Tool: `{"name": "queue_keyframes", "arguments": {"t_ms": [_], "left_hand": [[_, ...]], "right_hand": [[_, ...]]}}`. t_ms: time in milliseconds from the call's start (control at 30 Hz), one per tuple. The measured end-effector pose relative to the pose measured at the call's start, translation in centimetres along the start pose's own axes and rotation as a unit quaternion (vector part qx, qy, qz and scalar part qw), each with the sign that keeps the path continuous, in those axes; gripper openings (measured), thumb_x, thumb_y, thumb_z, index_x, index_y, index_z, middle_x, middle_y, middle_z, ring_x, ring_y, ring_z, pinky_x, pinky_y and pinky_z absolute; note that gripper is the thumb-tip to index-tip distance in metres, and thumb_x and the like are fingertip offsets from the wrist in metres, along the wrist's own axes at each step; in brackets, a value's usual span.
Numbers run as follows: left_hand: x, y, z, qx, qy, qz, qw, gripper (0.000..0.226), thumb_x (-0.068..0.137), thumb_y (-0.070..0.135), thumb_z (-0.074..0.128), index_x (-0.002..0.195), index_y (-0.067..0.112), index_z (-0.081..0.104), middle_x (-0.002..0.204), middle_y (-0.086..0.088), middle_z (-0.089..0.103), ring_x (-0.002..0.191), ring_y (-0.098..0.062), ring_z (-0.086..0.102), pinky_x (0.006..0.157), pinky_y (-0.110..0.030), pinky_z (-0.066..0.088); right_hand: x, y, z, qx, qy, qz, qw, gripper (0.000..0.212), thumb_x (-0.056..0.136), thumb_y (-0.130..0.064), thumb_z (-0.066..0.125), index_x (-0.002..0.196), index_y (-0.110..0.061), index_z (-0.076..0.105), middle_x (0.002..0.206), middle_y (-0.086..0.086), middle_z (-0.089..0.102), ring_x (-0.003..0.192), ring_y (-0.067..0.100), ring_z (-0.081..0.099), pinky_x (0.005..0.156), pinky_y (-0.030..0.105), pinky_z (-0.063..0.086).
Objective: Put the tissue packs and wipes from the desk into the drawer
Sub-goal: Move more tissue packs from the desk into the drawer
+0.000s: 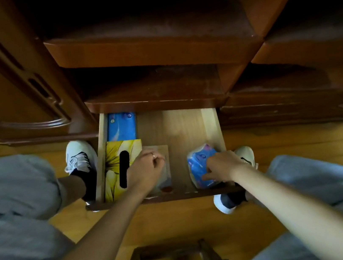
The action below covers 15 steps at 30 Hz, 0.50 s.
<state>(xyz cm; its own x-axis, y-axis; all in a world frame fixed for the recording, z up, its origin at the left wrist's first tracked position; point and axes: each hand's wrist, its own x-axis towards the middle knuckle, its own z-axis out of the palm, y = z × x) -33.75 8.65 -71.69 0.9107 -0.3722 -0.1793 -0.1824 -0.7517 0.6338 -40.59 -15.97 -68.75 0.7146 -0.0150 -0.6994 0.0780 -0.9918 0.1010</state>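
A: Step?

B: Placing. Both hands are down in the open drawer [210, 121]. The right hand [221, 165] has its fingers curled round a blue-and-white tissue pack [197, 162] at the front right corner. The left hand [147, 169] pinches a clear packet [166, 180], maybe wipes, mid-front, just beside the yellow tissue box [114, 158].

A: Next move?

B: My guess: let go of both, pull the hands clear, then go back for whatever's left. The desk top is out of view, so I can't tell how much remains.

A: Counts?

B: In the drawer: one yellow box front left, one blue pack [121, 127] behind it, one blue-and-white pack on the right, one clear packet. Four items, two hands.
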Motion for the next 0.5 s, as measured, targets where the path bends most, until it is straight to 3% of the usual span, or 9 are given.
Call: {"name": "queue_keyframes", "arguments": {"t_ms": [33, 100, 200, 300, 400, 500], "left_hand": [[0.1, 0.1, 0.3, 0.007, -0.009, 0.004, 1.0, 0.025, 0.097, 0.029, 0.05, 0.091, 0.032, 0.074, 0.121, 0.014, 0.058, 0.103, -0.007, 0.059, 0.07, -0.023, 0.043], [0.2, 0.4, 0.9, 0.024, -0.03, 0.021, 0.999, 0.026, 0.097, 0.03, 0.049, 0.096, 0.03, 0.074, 0.119, 0.013, 0.061, 0.102, -0.011, 0.06, 0.071, -0.026, 0.045], [0.4, 0.6, 1.7, 0.032, -0.052, 0.034, 0.998, 0.025, 0.096, 0.031, 0.049, 0.098, 0.03, 0.073, 0.116, 0.011, 0.061, 0.1, -0.013, 0.06, 0.074, -0.029, 0.05], [1.0, 1.4, 2.7, 0.07, -0.091, 0.036, 0.993, 0.028, 0.094, 0.036, 0.045, 0.103, 0.032, 0.071, 0.11, 0.008, 0.063, 0.096, -0.016, 0.062, 0.071, -0.031, 0.049], [2.2, 3.3, 4.5, 0.102, -0.199, 0.007, 0.975, 0.031, 0.095, 0.046, 0.045, 0.113, 0.03, 0.064, 0.096, 0.004, 0.068, 0.087, -0.018, 0.065, 0.073, -0.032, 0.051], [3.5, 5.2, 6.9, -0.055, -0.325, -0.102, 0.939, 0.013, 0.096, 0.032, 0.049, 0.088, 0.026, 0.058, 0.078, 0.001, 0.063, 0.066, -0.015, 0.062, 0.05, -0.025, 0.048]], "right_hand": [[0.4, -0.1, -0.2, 0.005, 0.0, -0.003, 1.0, 0.043, 0.091, -0.063, 0.057, 0.076, -0.023, 0.062, 0.072, -0.003, 0.064, 0.071, 0.02, 0.065, 0.061, 0.032, 0.052], [1.3, -0.6, -0.3, 0.018, 0.0, 0.0, 1.0, 0.037, 0.089, -0.05, 0.069, 0.109, -0.019, 0.064, 0.098, 0.004, 0.07, 0.092, 0.025, 0.068, 0.074, 0.035, 0.055], [2.3, -1.3, 0.4, 0.071, -0.001, 0.06, 0.996, 0.096, 0.082, -0.034, 0.082, 0.152, -0.009, 0.021, 0.12, 0.018, 0.064, 0.106, 0.034, 0.065, 0.085, 0.042, 0.055], [3.0, -2.0, 1.4, 0.107, -0.017, 0.141, 0.984, 0.124, 0.081, -0.029, 0.083, 0.157, -0.026, -0.014, 0.116, 0.023, 0.062, 0.099, 0.038, 0.066, 0.08, 0.048, 0.057], [3.9, -2.7, 2.1, 0.102, -0.037, 0.167, 0.98, 0.108, 0.095, -0.029, 0.067, 0.158, -0.029, -0.021, 0.133, 0.025, 0.055, 0.114, 0.041, 0.06, 0.078, 0.048, 0.049], [4.6, -2.5, 2.0, 0.067, -0.077, 0.175, 0.979, 0.076, 0.104, -0.023, 0.053, 0.162, -0.009, 0.006, 0.156, 0.018, 0.037, 0.136, 0.034, 0.047, 0.101, 0.043, 0.048]]}}
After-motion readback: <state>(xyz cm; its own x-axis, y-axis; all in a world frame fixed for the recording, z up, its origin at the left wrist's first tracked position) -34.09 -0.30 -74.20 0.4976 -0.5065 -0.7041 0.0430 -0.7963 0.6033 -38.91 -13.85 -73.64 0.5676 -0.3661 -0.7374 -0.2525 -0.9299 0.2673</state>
